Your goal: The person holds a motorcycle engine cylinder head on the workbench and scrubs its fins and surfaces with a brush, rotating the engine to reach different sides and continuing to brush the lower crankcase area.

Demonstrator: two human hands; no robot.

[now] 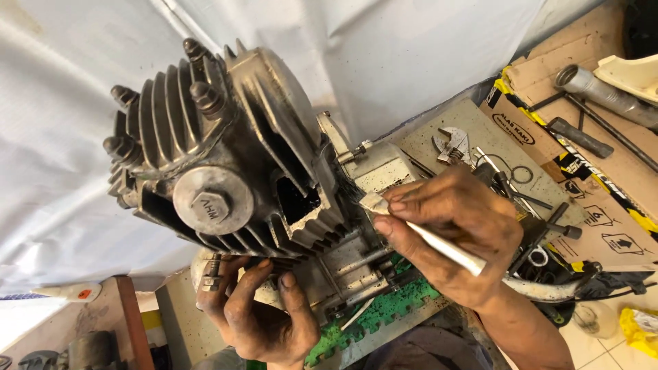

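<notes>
On one engine (226, 157): two hands, one brush (425, 236).

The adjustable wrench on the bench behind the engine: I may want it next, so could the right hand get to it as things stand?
Probably yes. The adjustable wrench lies uncovered just beyond the right hand, with nothing between them. But that hand holds a brush, which must be put down or shifted first.
</notes>
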